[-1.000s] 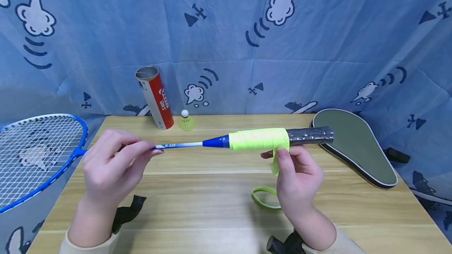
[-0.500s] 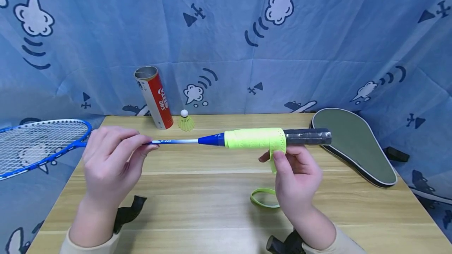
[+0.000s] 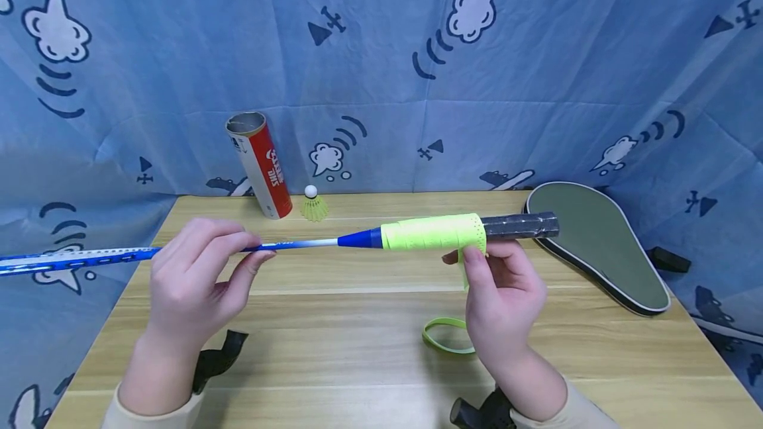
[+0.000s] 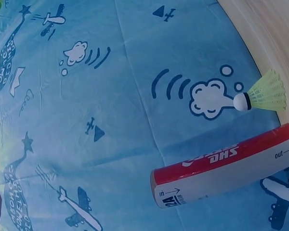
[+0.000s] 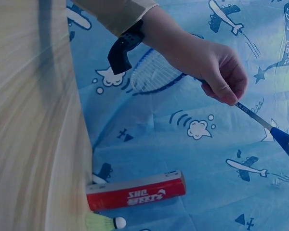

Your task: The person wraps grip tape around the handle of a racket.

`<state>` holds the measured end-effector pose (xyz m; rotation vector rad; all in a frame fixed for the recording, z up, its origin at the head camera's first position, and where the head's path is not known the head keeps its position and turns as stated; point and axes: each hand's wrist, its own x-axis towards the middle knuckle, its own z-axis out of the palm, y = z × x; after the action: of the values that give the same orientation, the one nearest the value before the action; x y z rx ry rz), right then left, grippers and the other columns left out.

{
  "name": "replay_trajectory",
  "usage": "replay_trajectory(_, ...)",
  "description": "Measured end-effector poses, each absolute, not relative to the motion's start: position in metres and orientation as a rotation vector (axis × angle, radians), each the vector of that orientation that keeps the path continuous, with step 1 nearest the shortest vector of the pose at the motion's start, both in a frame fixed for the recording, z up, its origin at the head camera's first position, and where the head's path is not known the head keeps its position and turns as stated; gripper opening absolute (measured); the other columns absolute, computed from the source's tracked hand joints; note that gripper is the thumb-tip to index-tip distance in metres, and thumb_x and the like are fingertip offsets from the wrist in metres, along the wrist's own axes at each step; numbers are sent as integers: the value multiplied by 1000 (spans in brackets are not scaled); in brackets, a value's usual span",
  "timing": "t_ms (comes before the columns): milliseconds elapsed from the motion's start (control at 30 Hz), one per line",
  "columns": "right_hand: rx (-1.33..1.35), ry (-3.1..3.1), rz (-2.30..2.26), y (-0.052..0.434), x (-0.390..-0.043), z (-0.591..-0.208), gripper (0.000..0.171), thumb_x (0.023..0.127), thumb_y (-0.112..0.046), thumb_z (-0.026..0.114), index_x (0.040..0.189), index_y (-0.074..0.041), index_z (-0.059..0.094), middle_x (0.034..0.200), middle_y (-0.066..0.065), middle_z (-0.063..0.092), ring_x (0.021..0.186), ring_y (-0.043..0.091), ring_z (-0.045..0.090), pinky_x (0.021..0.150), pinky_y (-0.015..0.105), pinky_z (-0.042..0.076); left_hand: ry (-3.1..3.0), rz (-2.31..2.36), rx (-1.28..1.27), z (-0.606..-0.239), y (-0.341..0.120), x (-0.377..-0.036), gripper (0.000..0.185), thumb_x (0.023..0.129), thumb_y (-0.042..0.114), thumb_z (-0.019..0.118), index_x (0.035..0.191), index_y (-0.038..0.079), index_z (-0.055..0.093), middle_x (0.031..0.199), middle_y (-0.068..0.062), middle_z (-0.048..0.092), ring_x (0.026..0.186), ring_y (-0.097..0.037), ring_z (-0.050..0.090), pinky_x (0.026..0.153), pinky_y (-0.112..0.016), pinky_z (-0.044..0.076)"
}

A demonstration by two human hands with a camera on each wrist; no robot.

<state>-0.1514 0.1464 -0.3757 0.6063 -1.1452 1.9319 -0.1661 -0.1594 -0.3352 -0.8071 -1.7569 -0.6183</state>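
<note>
A blue and white badminton racket (image 3: 360, 239) is held level above the table, its head seen edge-on at the left in the head view. My left hand (image 3: 193, 283) pinches the shaft between thumb and fingers; the right wrist view shows this left hand (image 5: 216, 72) too. Neon yellow grip tape (image 3: 432, 232) is wound round part of the handle, and the black end (image 3: 521, 225) of the handle is bare. Below the handle, my right hand (image 3: 503, 303) pinches the hanging strip of tape, with the thumb in front. Most of that strip is hidden behind the thumb.
A red and white shuttlecock tube (image 3: 262, 167) stands at the back left of the table, beside a yellow shuttlecock (image 3: 313, 207). A green paddle-shaped case (image 3: 596, 243) lies at the right. A green band (image 3: 438, 343) lies near my right wrist. Blue printed cloth (image 3: 381, 71) hangs behind.
The racket has rolled about its shaft, its head going from strings in view to edge-on. My left fingers have shifted round the shaft. The hanging strip of tape shows less now.
</note>
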Motion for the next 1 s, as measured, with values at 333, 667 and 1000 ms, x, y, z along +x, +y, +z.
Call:
replay_trajectory(333, 601, -1145, 1920, 149, -152, -377, 12, 90, 13, 68, 85, 22, 61, 88, 14, 71, 72, 21, 67, 67, 30, 60, -1659, -628, -839, -332, -155, -169, 39, 100, 25, 69, 72, -2, 72, 70, -12, 67, 54, -27, 55, 51, -35, 44)
replay_trajectory(667, 639, -1135, 1937, 151, -152, -374, 12, 89, 15, 68, 89, 25, 60, 92, 16, 74, 70, 21, 68, 65, 31, 60, -1683, -615, -789, -336, -158, -168, 44, 100, 33, 71, 77, -4, 76, 74, -15, 70, 58, -31, 59, 58, -35, 47)
replay_trajectory(1000, 585, -1200, 1877, 151, -150, -376, 14, 90, 12, 69, 86, 23, 61, 87, 11, 74, 66, 17, 68, 62, 26, 58, -1687, -608, -725, -338, -156, -166, 42, 100, 32, 70, 79, -4, 76, 74, -16, 71, 60, -34, 59, 61, -39, 44)
